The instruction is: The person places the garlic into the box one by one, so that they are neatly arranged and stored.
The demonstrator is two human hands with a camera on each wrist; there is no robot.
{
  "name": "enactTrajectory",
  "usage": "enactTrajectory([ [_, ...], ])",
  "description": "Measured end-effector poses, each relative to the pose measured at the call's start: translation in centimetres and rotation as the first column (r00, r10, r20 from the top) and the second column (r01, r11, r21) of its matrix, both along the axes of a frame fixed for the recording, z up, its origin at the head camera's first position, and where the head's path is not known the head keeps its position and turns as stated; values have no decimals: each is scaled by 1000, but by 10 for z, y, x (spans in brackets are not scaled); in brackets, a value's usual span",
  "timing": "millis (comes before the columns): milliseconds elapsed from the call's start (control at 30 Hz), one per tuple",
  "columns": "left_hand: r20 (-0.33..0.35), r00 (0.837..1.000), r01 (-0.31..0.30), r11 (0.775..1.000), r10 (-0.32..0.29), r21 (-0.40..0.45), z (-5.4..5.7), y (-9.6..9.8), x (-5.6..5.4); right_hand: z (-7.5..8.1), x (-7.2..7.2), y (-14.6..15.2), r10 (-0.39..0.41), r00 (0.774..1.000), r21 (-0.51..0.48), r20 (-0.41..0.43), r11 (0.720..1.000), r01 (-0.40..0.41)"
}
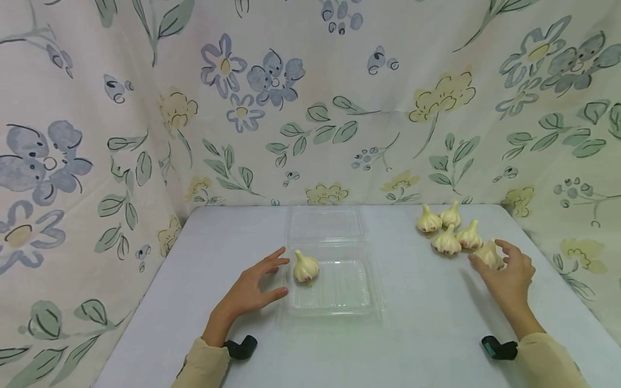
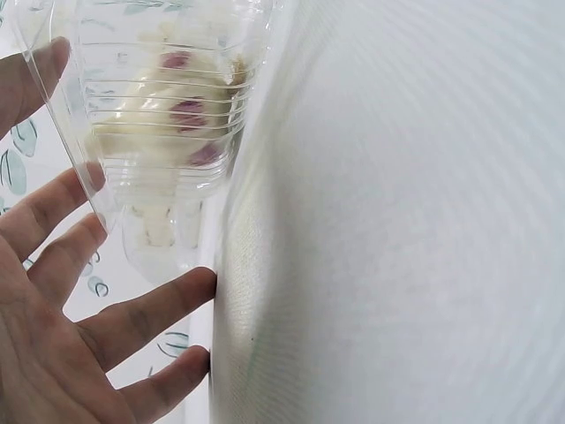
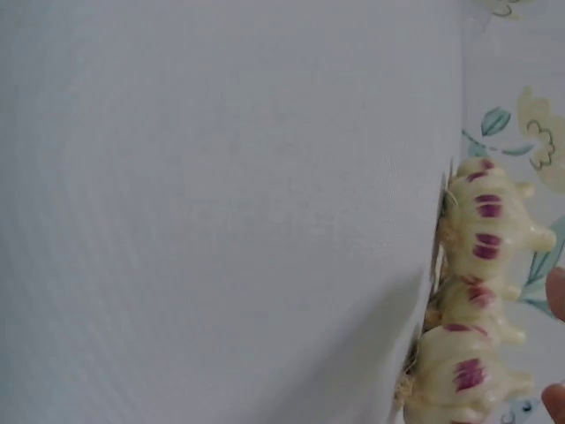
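A pale grey-white counter (image 1: 427,328) fills the lower part of the head view, its surface smooth and matte, with rounded far corners. A cream fabric backdrop (image 1: 310,108) rises right behind it and wraps round both sides, enclosing the counter on three sides. The cloth is printed with blue-grey flowers, pale yellow blossoms and muted green leaves on thin dark stems, and it shows soft folds where the left panel meets the back. The light is even and diffuse, casting only faint shadows on the counter. In the wrist views the counter (image 2: 397,221) appears as a fine-textured white plane, with a strip of the flowered cloth (image 3: 521,132) at its edge.
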State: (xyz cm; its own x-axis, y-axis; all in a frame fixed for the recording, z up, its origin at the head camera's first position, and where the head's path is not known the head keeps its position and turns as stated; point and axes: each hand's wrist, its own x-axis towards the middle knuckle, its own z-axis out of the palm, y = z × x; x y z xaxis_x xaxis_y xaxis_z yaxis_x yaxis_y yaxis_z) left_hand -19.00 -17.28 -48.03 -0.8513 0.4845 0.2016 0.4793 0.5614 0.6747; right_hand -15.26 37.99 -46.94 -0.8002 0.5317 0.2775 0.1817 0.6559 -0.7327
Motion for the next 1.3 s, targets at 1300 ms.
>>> enactTrajectory([
  [1300,7,1000,-4,1000,4,-11,1,-1,0,-4,2,43,178,917,-133,357,981,-139],
])
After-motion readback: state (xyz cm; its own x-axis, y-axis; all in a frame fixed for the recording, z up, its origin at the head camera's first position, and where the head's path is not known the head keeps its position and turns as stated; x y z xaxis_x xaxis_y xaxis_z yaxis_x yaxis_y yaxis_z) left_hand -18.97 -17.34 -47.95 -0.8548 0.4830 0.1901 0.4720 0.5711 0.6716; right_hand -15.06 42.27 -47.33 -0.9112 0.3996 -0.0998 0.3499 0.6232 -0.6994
